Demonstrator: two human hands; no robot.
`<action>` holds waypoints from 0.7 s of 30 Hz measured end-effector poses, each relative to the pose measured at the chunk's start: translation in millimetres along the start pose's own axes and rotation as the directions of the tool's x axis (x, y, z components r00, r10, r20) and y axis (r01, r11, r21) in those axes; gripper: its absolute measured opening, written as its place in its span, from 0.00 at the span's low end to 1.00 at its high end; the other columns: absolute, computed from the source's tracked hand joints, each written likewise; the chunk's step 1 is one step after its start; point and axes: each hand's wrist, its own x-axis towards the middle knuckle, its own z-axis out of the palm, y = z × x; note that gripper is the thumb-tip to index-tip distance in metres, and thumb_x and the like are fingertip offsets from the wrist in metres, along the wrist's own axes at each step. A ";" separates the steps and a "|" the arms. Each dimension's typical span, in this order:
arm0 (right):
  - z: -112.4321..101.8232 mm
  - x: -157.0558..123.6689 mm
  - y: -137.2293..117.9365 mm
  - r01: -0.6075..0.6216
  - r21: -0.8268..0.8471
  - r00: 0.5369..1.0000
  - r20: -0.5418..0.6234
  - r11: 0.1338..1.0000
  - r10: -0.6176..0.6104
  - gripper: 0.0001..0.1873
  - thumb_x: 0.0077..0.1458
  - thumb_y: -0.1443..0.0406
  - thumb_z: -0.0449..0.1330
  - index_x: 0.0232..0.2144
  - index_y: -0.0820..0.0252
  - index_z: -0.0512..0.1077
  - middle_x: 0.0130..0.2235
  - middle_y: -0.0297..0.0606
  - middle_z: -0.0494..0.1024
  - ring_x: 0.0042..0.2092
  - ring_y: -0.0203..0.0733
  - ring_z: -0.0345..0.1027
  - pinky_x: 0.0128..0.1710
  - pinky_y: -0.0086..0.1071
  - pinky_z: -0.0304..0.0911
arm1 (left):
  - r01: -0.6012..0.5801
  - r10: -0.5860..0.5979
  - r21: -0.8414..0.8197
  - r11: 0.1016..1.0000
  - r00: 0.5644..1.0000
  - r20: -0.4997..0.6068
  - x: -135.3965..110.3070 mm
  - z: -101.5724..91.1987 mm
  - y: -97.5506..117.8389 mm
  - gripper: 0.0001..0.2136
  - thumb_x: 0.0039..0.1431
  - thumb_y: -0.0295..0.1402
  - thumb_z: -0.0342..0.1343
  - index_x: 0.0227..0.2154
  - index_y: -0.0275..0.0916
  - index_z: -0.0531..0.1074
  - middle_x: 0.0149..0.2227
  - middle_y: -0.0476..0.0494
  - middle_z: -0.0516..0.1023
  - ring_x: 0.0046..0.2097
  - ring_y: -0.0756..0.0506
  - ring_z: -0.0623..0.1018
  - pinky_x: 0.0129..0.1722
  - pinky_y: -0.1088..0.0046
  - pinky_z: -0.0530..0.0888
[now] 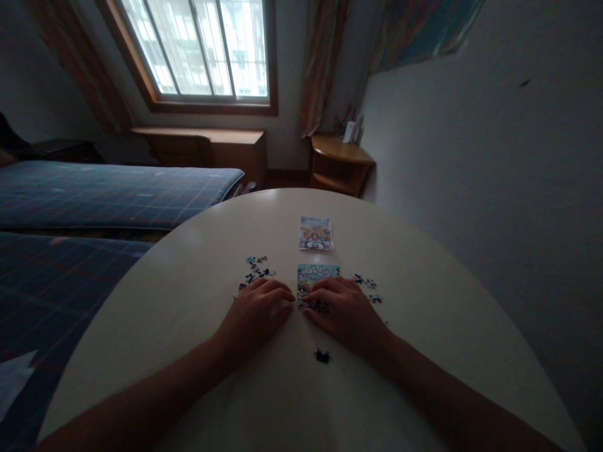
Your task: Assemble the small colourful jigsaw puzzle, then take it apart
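A partly assembled jigsaw puzzle with a blue top and lettering lies flat on the round table. My right hand rests over its lower right part, thumb and fingertips close together at a jigsaw piece among the dark lower ones; the hand hides some of the picture. Just left of the puzzle, my left hand lies loosely curved on the tabletop, a gap showing between thumb and fingers and nothing visible in it. Loose jigsaw pieces are scattered beyond the left hand, partly covered by it.
Behind the puzzle lies a printed picture sheet. More loose pieces sit right of my right hand, and a dark piece lies nearer me. A bed stands left, a corner shelf and wall at the right.
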 end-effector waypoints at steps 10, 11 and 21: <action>-36.8 -0.4 32.6 -0.117 -0.118 0.993 -0.043 0.986 0.112 0.06 0.56 0.62 0.63 0.38 0.55 0.77 0.39 0.39 0.82 0.42 0.47 0.75 0.46 0.44 0.64 | 0.126 -0.125 0.118 0.985 0.992 -0.016 8.5 -34.0 -40.1 0.08 0.59 0.33 0.58 0.41 0.43 0.76 0.45 0.44 0.79 0.49 0.40 0.75 0.51 0.60 0.71; -42.5 -0.6 40.4 -0.156 -0.120 0.988 -0.037 0.980 0.153 0.07 0.57 0.63 0.63 0.38 0.55 0.77 0.39 0.39 0.82 0.42 0.47 0.75 0.45 0.43 0.65 | 0.113 -0.112 0.126 0.986 0.994 -0.013 9.3 -35.3 -43.0 0.08 0.59 0.33 0.58 0.41 0.43 0.76 0.45 0.44 0.79 0.49 0.40 0.75 0.51 0.60 0.71; -71.9 -9.6 101.2 -0.467 -0.239 0.883 -0.077 0.851 0.463 0.12 0.56 0.59 0.59 0.38 0.55 0.80 0.37 0.39 0.83 0.37 0.47 0.77 0.34 0.37 0.69 | 0.350 -0.365 0.215 0.911 0.931 0.029 9.9 -60.0 -56.3 0.13 0.61 0.40 0.52 0.43 0.43 0.76 0.39 0.45 0.80 0.35 0.45 0.78 0.34 0.71 0.70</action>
